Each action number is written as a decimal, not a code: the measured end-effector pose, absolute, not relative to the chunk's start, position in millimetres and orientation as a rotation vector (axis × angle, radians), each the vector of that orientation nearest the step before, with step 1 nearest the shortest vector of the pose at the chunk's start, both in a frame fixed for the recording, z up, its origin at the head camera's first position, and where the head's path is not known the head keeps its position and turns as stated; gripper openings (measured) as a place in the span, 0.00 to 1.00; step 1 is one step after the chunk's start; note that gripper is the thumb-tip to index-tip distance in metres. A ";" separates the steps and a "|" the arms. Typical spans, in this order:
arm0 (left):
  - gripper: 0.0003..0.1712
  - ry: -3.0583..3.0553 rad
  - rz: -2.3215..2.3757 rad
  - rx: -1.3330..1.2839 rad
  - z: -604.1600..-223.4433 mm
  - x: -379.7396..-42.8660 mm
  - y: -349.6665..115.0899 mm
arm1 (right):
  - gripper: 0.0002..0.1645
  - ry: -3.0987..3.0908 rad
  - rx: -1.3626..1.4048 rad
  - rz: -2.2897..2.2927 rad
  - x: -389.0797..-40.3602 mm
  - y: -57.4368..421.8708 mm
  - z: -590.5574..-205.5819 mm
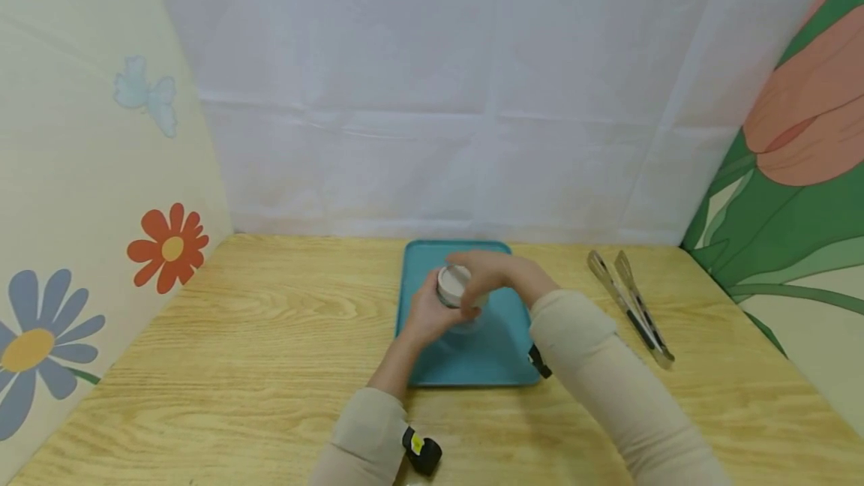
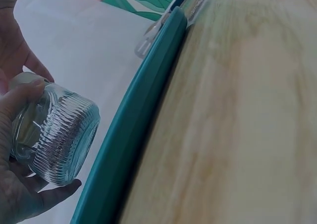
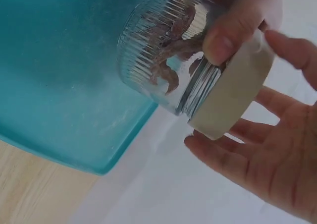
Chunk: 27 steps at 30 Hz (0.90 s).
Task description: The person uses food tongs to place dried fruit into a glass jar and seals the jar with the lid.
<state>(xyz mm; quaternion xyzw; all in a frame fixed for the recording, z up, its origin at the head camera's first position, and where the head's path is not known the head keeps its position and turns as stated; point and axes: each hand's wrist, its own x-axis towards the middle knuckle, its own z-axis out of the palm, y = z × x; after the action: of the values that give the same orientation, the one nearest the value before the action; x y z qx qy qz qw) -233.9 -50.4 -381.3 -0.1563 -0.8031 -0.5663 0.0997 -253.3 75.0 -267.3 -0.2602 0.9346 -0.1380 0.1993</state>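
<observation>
My left hand (image 1: pixel 432 313) grips a clear ribbed glass jar (image 2: pixel 64 140) by its side, its thumb lying near the neck. The jar has a wide off-white lid (image 3: pixel 233 90) and is tilted, held up over a teal tray (image 1: pixel 499 343). From above, my right hand (image 1: pixel 496 272) curves over the lid. In the right wrist view its thumb and fingers sit around the lid's edge, with the palm apart from it. Brownish shapes show through the glass.
Metal tongs (image 1: pixel 637 313) with dark grips lie spread on the wooden table (image 1: pixel 290 336), right of the tray. A white sheet (image 1: pixel 378 96) hangs behind the table. Panels painted with flowers stand at both sides.
</observation>
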 end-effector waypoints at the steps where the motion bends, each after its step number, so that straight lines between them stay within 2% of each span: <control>1: 0.44 -2.379 -1.668 -0.464 -380.9 -233.7 -50.2 | 0.48 2.602 -0.720 -0.382 -253.5 74.8 -266.8; 13: 0.45 -2.371 -1.749 -0.511 -366.8 -224.6 -48.7 | 0.42 2.695 -0.721 -0.331 -250.9 75.6 -266.6; 19: 0.47 -2.380 -1.784 -0.526 -373.6 -230.3 -51.2 | 0.40 2.756 -0.730 -0.297 -248.4 72.6 -267.2; 27: 0.42 -2.355 -1.858 -0.542 -350.4 -212.3 -51.1 | 0.24 2.851 -0.664 -0.192 -243.6 65.1 -268.6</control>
<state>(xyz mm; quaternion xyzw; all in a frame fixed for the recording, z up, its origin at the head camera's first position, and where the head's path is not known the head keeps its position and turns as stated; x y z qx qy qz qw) -212.3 -51.1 -350.4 -0.1777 -0.7718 -0.6088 0.0464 -243.6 65.1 -268.6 -0.2251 0.9666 -0.0650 0.1039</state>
